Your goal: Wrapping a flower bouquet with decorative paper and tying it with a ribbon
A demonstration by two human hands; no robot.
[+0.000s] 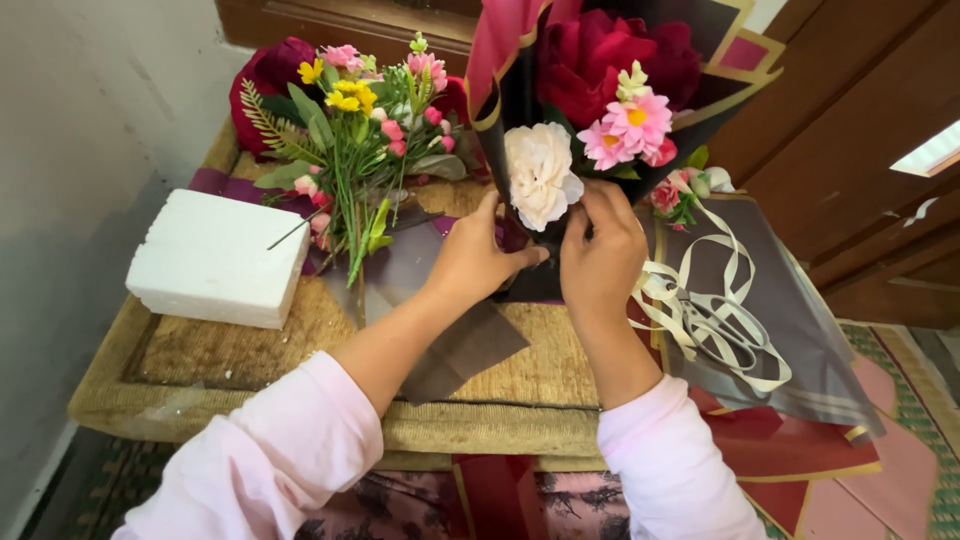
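A bouquet (600, 90) stands upright in the middle, wrapped in black and pink paper with gold edges. It holds dark red blooms, pink daisies and a white carnation (540, 175). My left hand (475, 255) grips the wrapped base from the left. My right hand (600, 255) clasps the same base from the right, fingers curled just below the white flower. Both sleeves are pale pink. The stems inside the wrap are hidden.
A white foam block (215, 258) lies at the left on a woven tan mat (300, 350). Loose artificial flowers (355, 130) lie behind it. Cream ribbon and scissors (715, 315) rest on grey wrapping paper (800, 320) at the right. Red and pink sheets lie below.
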